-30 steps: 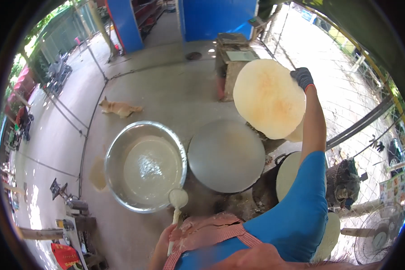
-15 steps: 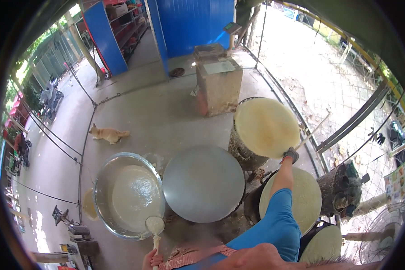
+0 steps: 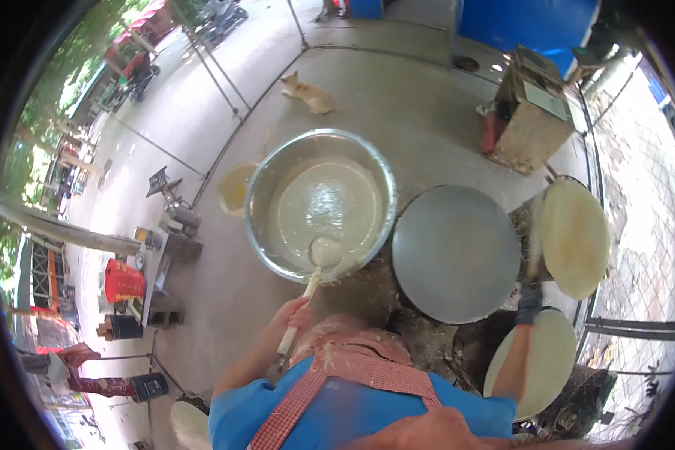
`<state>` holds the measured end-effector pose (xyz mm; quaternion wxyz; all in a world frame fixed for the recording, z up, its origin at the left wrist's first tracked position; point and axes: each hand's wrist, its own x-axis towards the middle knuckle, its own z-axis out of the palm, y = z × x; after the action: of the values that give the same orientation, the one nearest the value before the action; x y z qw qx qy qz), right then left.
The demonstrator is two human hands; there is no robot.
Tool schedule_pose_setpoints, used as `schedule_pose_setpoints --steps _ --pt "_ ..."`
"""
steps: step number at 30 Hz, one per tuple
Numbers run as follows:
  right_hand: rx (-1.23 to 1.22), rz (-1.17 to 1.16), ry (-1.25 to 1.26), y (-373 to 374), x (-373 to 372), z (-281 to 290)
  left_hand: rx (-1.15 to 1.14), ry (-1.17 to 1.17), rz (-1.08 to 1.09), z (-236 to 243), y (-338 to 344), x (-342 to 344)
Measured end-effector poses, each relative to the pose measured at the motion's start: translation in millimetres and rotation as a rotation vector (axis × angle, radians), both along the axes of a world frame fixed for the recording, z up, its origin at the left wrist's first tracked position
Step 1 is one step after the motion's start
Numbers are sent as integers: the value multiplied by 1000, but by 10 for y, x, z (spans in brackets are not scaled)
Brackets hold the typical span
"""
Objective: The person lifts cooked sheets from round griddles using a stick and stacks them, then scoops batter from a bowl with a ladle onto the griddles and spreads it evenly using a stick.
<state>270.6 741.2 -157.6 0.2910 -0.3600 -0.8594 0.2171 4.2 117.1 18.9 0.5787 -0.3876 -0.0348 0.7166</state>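
Note:
My left hand (image 3: pixel 297 313) is closed around the pale handle of a ladle (image 3: pixel 325 253). The ladle's bowl, coated in batter, is over the near side of a wide metal basin (image 3: pixel 256 240) of creamy batter (image 3: pixel 328 196). On my right, my right hand (image 3: pixel 529 300) wears a dark glove and grips a pale stick (image 3: pixel 535 238), smeared by motion. That hand is between a bare grey round griddle (image 3: pixel 456 255) and two griddles covered with pale sheets of batter, a far sheet (image 3: pixel 576 238) and a near sheet (image 3: pixel 538 366).
A cat (image 3: pixel 309 94) lies on the concrete floor beyond the basin. A worn box-shaped stand (image 3: pixel 531 120) is at the far right. A low bench (image 3: pixel 165 262) with a red bag (image 3: pixel 123 280) stands to the left. A person's sleeve (image 3: pixel 101 384) shows at the lower left.
The view has swung left. My right hand has drawn back from the far sheet toward the grey griddle, turning the stick. My left hand keeps the ladle at the basin's near side.

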Motion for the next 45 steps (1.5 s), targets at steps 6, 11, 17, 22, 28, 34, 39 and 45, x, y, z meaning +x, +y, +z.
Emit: schedule_pose_setpoints --steps 6,11,17,22,28,34,39,45 --pt "-1047 454 -376 -3520 -1666 1499 -905 1092 -469 -1049 -469 -790" --pt "-852 527 -313 -4128 -1531 1359 -1103 1838 -1105 -1185 -643 -819" --pt "-752 106 -150 -3891 -190 1580 -1030 2262 -1501 -1433 -672 -682" --pt "-465 -128 -152 -3269 1317 1374 -1558 2380 -1590 -586 -77 -210" --pt "-32 -887 -72 -1181 4766 151 -1415 2918 -1063 -23 1311 1084" --pt "-105 -1453 -44 -55 6074 1190 -1160 3115 -1074 277 2264 2155" --pt "-483 -1522 -279 542 6221 1215 -928 3175 -1017 191 2590 2484" --pt "-600 -1499 -340 480 6208 1636 -804 3192 -858 298 2957 2934"
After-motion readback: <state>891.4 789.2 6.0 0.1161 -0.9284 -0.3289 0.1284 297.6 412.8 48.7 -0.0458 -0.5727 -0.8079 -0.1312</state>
